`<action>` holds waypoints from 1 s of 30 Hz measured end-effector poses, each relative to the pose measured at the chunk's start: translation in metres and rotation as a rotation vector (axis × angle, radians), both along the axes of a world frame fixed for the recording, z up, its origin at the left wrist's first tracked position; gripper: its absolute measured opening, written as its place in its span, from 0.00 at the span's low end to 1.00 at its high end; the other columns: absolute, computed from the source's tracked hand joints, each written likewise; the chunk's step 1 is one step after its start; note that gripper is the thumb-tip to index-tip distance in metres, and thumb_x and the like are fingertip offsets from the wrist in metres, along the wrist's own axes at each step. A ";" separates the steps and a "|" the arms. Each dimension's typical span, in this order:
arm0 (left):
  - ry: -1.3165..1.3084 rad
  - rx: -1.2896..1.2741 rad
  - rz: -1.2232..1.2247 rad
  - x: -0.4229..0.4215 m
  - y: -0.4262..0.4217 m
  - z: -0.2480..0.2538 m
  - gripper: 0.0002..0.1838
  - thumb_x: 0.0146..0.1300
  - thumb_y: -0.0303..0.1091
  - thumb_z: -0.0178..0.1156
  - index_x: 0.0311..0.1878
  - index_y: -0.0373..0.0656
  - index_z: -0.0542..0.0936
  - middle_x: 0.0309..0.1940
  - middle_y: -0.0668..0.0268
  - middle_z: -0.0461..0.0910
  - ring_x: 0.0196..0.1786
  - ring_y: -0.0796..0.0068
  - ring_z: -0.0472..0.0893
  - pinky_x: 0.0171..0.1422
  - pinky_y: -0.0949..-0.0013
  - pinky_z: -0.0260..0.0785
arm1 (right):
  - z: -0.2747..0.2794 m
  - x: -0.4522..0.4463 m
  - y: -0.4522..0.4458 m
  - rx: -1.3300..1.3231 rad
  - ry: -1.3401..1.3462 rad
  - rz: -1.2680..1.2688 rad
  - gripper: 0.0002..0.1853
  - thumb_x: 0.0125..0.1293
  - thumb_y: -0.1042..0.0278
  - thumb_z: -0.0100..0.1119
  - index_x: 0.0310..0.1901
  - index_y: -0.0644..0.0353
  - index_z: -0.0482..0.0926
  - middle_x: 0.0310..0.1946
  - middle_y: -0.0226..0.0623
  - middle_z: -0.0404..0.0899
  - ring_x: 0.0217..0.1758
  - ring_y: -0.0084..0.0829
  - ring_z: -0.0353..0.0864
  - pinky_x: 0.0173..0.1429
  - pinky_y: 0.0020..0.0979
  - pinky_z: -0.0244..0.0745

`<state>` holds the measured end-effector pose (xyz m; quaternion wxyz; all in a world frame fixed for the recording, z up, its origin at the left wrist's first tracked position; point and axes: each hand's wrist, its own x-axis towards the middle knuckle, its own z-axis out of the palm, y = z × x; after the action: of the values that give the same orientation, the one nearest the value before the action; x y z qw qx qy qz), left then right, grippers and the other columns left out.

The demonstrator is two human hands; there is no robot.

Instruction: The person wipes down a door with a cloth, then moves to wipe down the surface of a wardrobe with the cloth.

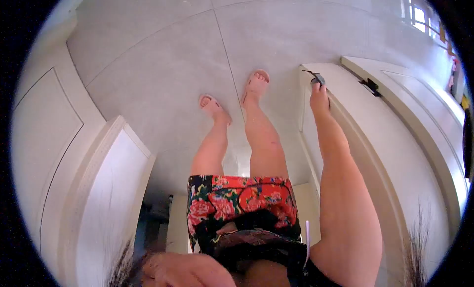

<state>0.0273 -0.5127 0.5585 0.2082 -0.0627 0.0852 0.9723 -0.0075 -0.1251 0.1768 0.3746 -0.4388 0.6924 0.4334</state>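
My right hand [320, 95] is at the end of a stretched arm on the right, its fingers closed around a dark door handle [318, 80]. The handle sits near the edge of a white door [355, 114]. Low in the view, close to the camera, is my left hand [190, 271], with its back showing. The lower frame edge cuts it off, and its fingers are blurred and mostly hidden. Beside it hangs my black and red floral clothing [247, 200].
A white door frame [410, 97] with a black metal plate [370, 87] stands at the right. White panelling [47, 134] and a door jamb [111, 183] rise on the left. Pink slippers [256, 82] are on my feet, on grey floor tiles [163, 55]. A bright reflection lies at the upper right.
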 end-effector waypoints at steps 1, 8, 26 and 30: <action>0.050 -0.004 -0.048 0.013 -0.005 -0.028 0.09 0.58 0.33 0.59 0.37 0.36 0.78 0.37 0.56 0.77 0.38 0.59 0.79 0.40 0.62 0.74 | -0.018 -0.001 -0.001 0.055 -0.016 -0.022 0.22 0.63 0.61 0.45 0.55 0.62 0.74 0.58 0.41 0.68 0.63 0.40 0.58 0.61 0.45 0.56; -0.233 -1.888 -0.264 0.115 -0.018 -0.198 0.07 0.47 0.19 0.62 0.30 0.41 0.78 0.29 0.62 0.79 0.31 0.63 0.78 0.36 0.67 0.70 | -0.130 -0.002 -0.001 0.063 -0.005 -0.108 0.22 0.63 0.61 0.45 0.55 0.64 0.73 0.59 0.41 0.66 0.64 0.39 0.58 0.63 0.44 0.55; -0.280 -1.750 -0.220 0.184 -0.019 -0.175 0.09 0.61 0.31 0.53 0.42 0.38 0.77 0.35 0.61 0.80 0.37 0.70 0.79 0.42 0.70 0.71 | 0.151 0.012 0.027 0.077 0.098 0.030 0.26 0.61 0.61 0.45 0.60 0.65 0.67 0.60 0.41 0.64 0.62 0.39 0.60 0.67 0.41 0.54; -0.232 -1.718 -0.262 0.162 -0.044 -0.131 0.10 0.62 0.31 0.52 0.44 0.39 0.77 0.36 0.61 0.80 0.37 0.70 0.80 0.42 0.70 0.71 | 0.304 0.008 0.042 -0.078 0.225 0.040 0.25 0.60 0.62 0.46 0.58 0.63 0.69 0.58 0.40 0.66 0.60 0.38 0.61 0.67 0.40 0.54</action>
<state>0.1893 -0.5568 0.4276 0.2062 -0.2862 0.7727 0.5278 0.0003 -0.0831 0.4813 0.2686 -0.4153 0.7375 0.4598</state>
